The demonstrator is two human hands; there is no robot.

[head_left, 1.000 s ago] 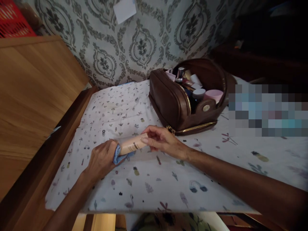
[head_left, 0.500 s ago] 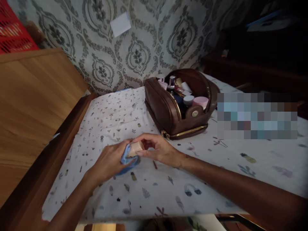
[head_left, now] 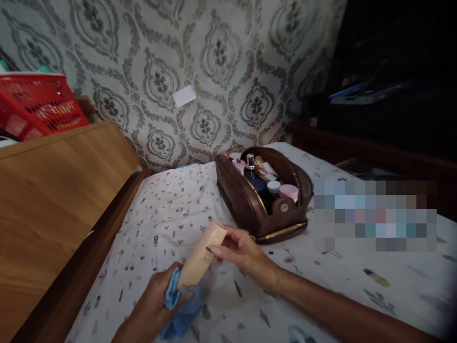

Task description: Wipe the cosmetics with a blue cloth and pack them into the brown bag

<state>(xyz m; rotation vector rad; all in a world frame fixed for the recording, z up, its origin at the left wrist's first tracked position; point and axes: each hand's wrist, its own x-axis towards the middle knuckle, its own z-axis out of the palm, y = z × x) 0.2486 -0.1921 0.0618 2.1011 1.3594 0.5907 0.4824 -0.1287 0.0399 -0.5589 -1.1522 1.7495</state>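
Observation:
A peach-coloured bottle (head_left: pixel 200 259) with small print on its side is tilted between my two hands. My right hand (head_left: pixel 246 252) pinches its upper end between thumb and fingers. Around the lower end, my left hand (head_left: pixel 160 295) is closed on a blue cloth (head_left: pixel 185 312), part of which hangs down below the bottle. Beyond my hands sits an open brown toiletry bag (head_left: pixel 239 205). Inside it are a pink-lidded jar (head_left: pixel 288 192), a white-lidded jar (head_left: pixel 273 187), a dark bottle with a silver cap (head_left: pixel 250 162) and other cosmetics.
The bag and my hands are over a white patterned sheet (head_left: pixel 153 257). On the left a wooden board (head_left: pixel 53 190) rises beside the sheet, with a red basket (head_left: pixel 50 102) behind it. A patterned wall stands at the back. A blurred patch covers something at the right.
The bottle now shows much more of its length out of the blue cloth and tilts upward. Both hands sit lower in the view, and the camera has tipped up.

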